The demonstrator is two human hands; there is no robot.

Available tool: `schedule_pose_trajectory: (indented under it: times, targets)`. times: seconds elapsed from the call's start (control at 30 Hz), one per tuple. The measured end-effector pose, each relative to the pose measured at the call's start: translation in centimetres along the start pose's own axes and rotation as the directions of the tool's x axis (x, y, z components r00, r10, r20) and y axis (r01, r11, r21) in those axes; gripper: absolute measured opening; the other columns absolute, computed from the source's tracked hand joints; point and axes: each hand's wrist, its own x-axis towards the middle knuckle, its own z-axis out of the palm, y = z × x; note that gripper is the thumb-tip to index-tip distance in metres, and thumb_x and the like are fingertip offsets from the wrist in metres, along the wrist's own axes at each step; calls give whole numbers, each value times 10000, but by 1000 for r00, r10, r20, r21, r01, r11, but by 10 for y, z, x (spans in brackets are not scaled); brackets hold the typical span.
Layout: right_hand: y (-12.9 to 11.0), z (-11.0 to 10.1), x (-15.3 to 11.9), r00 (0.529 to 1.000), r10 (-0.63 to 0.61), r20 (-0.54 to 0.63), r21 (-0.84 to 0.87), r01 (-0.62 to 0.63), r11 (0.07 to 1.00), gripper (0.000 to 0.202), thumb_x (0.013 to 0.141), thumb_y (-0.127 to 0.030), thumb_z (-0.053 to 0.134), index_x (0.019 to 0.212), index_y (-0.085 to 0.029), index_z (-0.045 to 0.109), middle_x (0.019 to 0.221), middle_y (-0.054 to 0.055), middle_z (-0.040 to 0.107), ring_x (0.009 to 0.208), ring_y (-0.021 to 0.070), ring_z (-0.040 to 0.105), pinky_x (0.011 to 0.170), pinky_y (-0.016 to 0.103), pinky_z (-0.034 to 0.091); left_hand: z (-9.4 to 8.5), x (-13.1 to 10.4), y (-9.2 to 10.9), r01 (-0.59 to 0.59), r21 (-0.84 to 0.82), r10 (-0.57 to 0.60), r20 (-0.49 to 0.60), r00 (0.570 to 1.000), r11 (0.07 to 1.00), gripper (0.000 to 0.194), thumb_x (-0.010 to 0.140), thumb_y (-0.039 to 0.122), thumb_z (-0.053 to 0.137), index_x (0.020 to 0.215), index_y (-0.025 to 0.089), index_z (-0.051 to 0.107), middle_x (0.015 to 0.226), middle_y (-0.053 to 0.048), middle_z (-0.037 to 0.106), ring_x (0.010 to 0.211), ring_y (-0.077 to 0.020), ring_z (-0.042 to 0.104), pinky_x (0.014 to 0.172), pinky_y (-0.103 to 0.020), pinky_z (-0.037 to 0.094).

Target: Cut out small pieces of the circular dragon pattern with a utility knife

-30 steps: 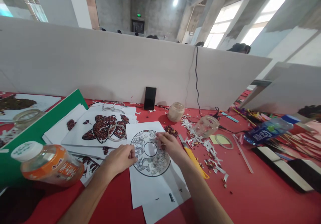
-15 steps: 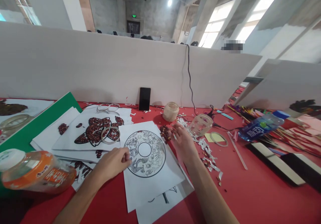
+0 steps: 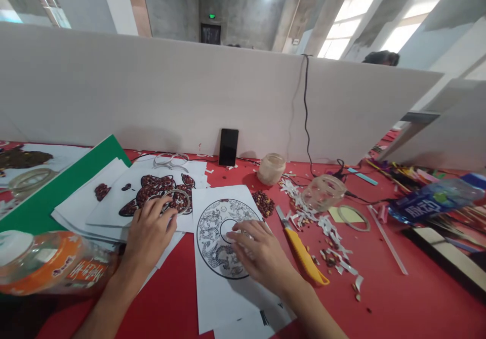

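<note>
My left hand [image 3: 149, 232] reaches over the paper with the bean picture [image 3: 155, 192], a shape filled with dark red beans inside black outlines. Its fingers are bent and slightly apart beside a clear ring [image 3: 178, 201] lying on the picture; whether they touch it I cannot tell. My right hand [image 3: 260, 253] hovers over a printed sheet [image 3: 210, 303] with a round dragon design, fingers spread and nothing visible in them. It covers part of the circle's right side. A pile of red beans [image 3: 264, 203] lies at that sheet's upper right edge.
A yellow utility knife [image 3: 304, 255] lies right of my right hand, among paper shreds [image 3: 326, 227]. Two jars [image 3: 271, 169] and a phone [image 3: 228, 147] stand toward the white partition [image 3: 170, 91]. An orange-labelled bottle [image 3: 56, 263] is at left, a blue drink bottle [image 3: 436, 197] at right.
My left hand has gone from the dragon sheet's left edge to the bean picture. My right hand has left the bean pile and come over the dragon design, uncovering the yellow knife.
</note>
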Motion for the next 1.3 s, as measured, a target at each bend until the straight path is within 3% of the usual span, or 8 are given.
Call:
schedule_pose_trajectory:
  times: [0.17,0.27,0.4,0.57,0.77,0.9,1.17,1.3]
  targets:
    - [0,7,0,994,-11,106,-227,35,973,160,1011,-296,590,1145,-246,660,1142,54,728,1139,250,624,1120,497,338,1,-1,16,120,-429,-145,-25,989,895,126,964,292,557,977,236,669,1033,-55,741,1040,-258,655,932,-403,497]
    - [9,7,-1,998,24,61,-208,-11,978,142,1027,-281,559,1083,-264,688,1100,45,750,1125,255,642,1131,529,317,-3,-2,34,262,-643,-212,156,965,720,172,981,381,546,1002,246,652,913,-19,742,886,-209,692,806,-322,532]
    - [-1,6,4,992,108,-63,-23,-110,994,254,1015,-266,558,1243,-292,668,1193,74,736,1109,284,659,1018,513,452,-10,-5,55,427,-718,-165,408,898,550,252,992,467,523,1032,244,632,869,-2,754,787,-177,698,709,-273,531]
    - [-31,18,19,956,202,-214,292,-135,947,435,993,-254,579,1423,-316,576,1314,92,675,1199,267,635,975,429,537,-8,-10,70,475,-780,-111,474,874,408,237,954,454,563,1034,240,626,897,-10,777,842,-198,739,753,-284,560]
    - [-35,36,23,907,248,-340,323,-135,937,203,958,-206,608,1096,-285,735,1136,84,719,1063,242,675,928,391,546,-1,-15,72,438,-776,-120,433,893,454,201,955,414,585,1047,254,665,966,-7,775,890,-195,742,789,-275,566]
    - [-34,31,23,891,375,-254,462,-229,857,73,946,-260,625,909,-247,687,985,64,695,952,224,655,832,348,538,-5,-13,71,373,-751,-72,402,913,544,217,969,412,569,1035,255,704,1020,-21,755,926,-201,712,861,-306,557]
    - [-25,27,20,838,545,-20,849,-273,452,253,905,-453,716,868,-217,633,1044,64,706,940,195,663,847,306,522,-15,-7,67,315,-694,-2,412,911,648,295,1013,436,509,1056,253,736,970,-36,724,903,-205,679,846,-311,536]
    - [-25,33,19,821,568,53,925,-255,282,276,893,-475,734,894,-227,611,911,27,705,819,169,685,838,313,538,-14,-8,67,264,-677,1,364,931,687,273,1020,399,508,1048,245,730,954,-41,718,919,-212,664,860,-326,525]
